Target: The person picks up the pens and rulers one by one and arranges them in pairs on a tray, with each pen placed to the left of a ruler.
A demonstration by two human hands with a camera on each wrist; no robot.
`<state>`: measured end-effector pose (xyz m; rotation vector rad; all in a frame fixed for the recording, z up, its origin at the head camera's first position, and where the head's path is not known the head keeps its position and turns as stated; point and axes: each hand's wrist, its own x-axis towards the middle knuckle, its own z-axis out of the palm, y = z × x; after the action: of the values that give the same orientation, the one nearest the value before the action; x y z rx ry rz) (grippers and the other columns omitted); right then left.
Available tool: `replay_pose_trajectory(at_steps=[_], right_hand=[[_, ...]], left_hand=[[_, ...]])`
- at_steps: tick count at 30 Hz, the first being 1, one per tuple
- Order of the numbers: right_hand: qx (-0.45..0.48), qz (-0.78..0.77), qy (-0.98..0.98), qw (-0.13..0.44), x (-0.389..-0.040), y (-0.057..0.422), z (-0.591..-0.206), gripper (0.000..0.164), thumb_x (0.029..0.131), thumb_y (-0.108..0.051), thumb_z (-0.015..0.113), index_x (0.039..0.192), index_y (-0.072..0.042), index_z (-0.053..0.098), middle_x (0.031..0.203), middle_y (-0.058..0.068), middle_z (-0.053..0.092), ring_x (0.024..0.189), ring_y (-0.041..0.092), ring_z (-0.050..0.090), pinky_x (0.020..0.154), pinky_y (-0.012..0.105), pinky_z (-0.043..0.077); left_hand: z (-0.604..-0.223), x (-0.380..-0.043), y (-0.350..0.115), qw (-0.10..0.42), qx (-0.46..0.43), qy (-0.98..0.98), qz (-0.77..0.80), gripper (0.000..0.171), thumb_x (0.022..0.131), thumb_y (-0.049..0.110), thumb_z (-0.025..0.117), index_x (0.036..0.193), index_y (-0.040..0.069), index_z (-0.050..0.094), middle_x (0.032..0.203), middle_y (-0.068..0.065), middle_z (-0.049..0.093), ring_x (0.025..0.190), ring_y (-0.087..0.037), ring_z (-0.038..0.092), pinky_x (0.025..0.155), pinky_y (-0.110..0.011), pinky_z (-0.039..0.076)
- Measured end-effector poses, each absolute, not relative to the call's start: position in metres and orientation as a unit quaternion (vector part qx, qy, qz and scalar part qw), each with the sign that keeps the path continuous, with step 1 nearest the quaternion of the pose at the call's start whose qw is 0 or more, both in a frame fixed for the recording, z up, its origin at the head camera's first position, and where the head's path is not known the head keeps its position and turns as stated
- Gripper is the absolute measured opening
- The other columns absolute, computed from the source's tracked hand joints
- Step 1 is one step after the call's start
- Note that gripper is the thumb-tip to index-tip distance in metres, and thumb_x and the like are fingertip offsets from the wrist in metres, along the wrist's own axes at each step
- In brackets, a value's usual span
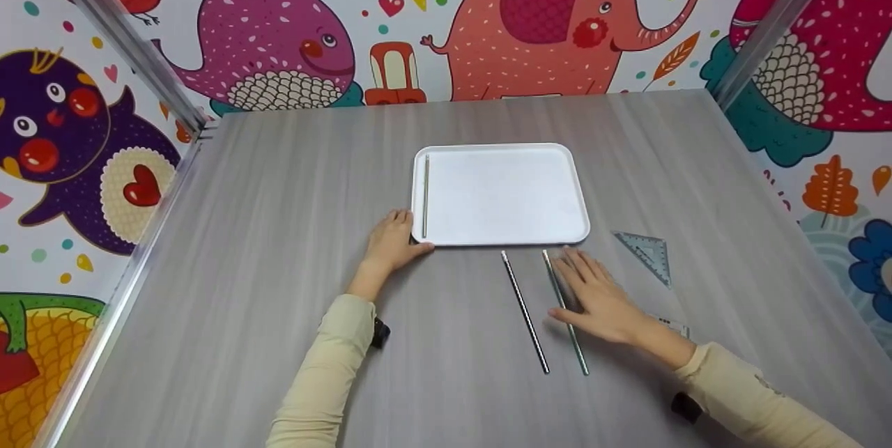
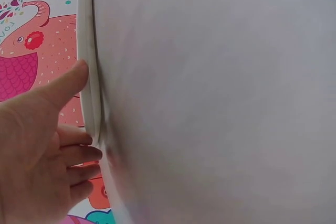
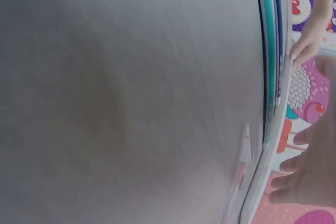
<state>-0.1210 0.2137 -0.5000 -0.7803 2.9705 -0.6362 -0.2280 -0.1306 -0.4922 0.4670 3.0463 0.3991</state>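
Observation:
My left hand (image 1: 391, 244) rests at the near left corner of a white tray (image 1: 502, 242), thumb along the front rim and the other fingers along the left side. In the left wrist view its thumb (image 2: 73, 80) touches the rim. A thin gold pencil (image 1: 426, 197) lies along the tray's left side. My right hand (image 1: 599, 302) is spread, palm down, over the table beside a green pencil (image 1: 575, 340); its thumb overlaps the pencil in the head view. Left of that lies a dark patterned pencil (image 1: 526, 315). Both point toward the tray.
A clear set square (image 1: 648, 253) lies right of the tray. Another clear ruler piece (image 1: 672, 326) is partly hidden under my right hand and wrist. Printed cartoon walls (image 1: 279, 44) with metal posts enclose the grey table (image 1: 293, 190) at the back and sides.

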Motion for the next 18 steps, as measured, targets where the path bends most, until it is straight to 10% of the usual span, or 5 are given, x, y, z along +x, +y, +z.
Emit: replay_pose_trajectory(at_steps=[18], right_hand=[[-0.178,-0.193,0.964,-0.030,-0.124,0.242,-0.496,0.087,0.069,-0.030,0.074,0.133,0.010,0.033,0.129,0.032,0.036,0.119,0.047,0.034,0.096,0.060,0.029]], left_hand=[[-0.491,-0.227,-0.131,0.022,0.150,0.979,0.135,0.076,0.079,0.047,0.063,0.126,-0.010,0.044,0.126,-0.025,0.048,0.120,-0.035,0.041,0.101,-0.043,0.033]])
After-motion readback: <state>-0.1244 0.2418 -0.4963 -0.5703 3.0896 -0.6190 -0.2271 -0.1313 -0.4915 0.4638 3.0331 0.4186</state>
